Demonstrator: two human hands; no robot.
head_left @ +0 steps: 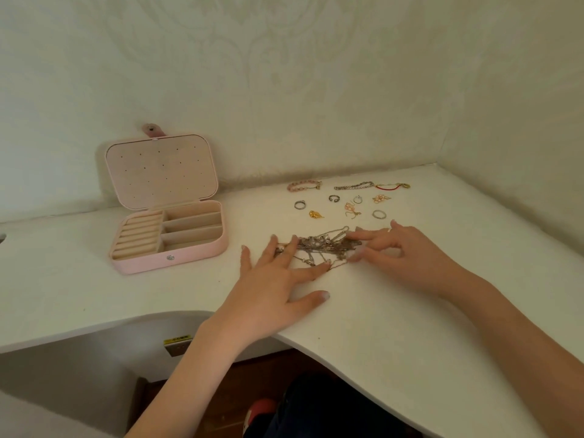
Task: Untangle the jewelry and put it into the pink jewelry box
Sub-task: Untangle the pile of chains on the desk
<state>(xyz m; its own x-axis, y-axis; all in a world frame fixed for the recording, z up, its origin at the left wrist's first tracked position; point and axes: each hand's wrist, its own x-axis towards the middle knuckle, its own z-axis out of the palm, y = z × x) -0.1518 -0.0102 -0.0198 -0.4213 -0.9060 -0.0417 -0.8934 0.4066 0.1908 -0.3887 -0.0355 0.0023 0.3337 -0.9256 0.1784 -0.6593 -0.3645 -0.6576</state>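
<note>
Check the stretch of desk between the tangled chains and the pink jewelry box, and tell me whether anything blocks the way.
Nothing visible does. The tangled chains lie under the fingers of the left hand and right hand. The white desk is bare across to the pink jewelry box, which sits open. The loose rings and bracelets lie behind the tangle.

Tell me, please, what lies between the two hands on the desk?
In the head view, the tangled chains lie between the left hand and right hand, fingertips touching them.

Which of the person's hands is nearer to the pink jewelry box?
Left. The left hand lies just right of the pink jewelry box; the right hand is farther right, beyond the tangled chains.
</note>
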